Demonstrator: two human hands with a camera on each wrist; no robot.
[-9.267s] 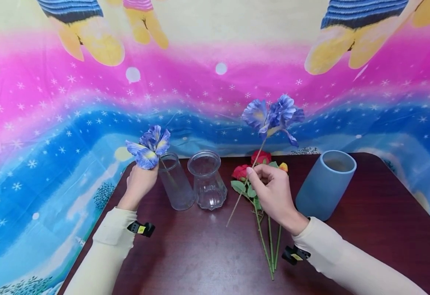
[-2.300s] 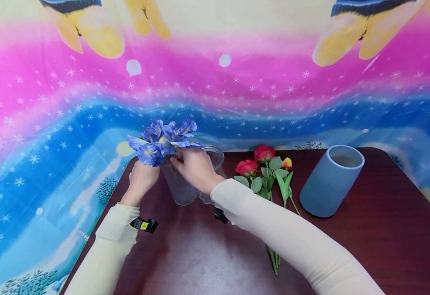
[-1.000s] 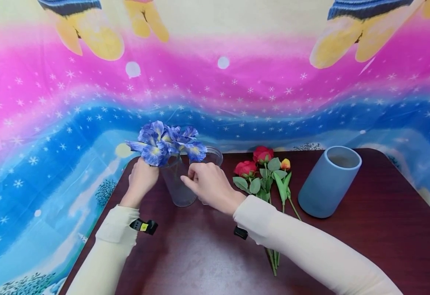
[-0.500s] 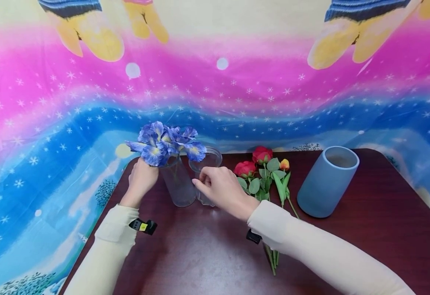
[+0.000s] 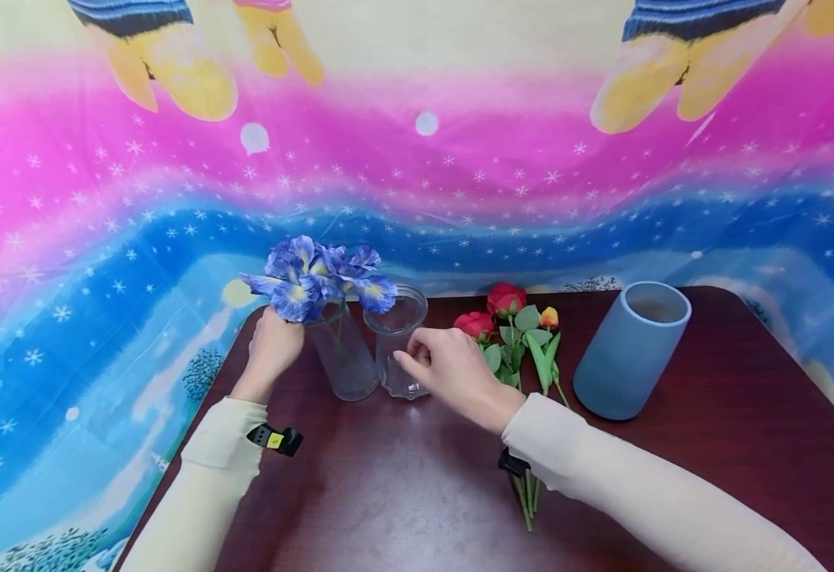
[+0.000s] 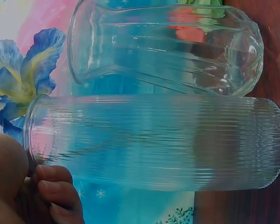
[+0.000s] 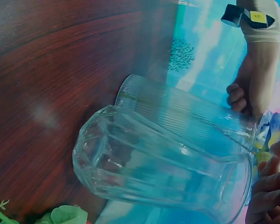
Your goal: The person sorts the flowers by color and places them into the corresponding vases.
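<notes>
My left hand [image 5: 274, 349] pinches the rim of a tall ribbed glass vase [image 5: 349, 357], its curled fingers [image 6: 56, 186] showing at the mouth in the left wrist view. Purple-blue irises [image 5: 317, 278] stand in this vase, their blooms spread over the rim and above the hand. Thin stems show faintly through the ribbed glass. To the right, my right hand [image 5: 456, 369] hovers with loosely bent fingers and nothing between them. It partly covers a flared clear glass vase [image 5: 395, 318], which stands close beside the ribbed one, with no flowers in it.
Red roses [image 5: 506, 299] and a yellow-orange tulip [image 5: 549, 318] lie on the dark wooden table [image 5: 388, 485], stems toward me and partly under the right forearm. A blue-grey vase [image 5: 620, 357] stands at the right. A printed cloth [image 5: 417, 183] hangs behind.
An iris earlier in my right hand now stands in the ribbed vase with the other. The right hand let go and drew back to the right. The left hand stays at the rim.
</notes>
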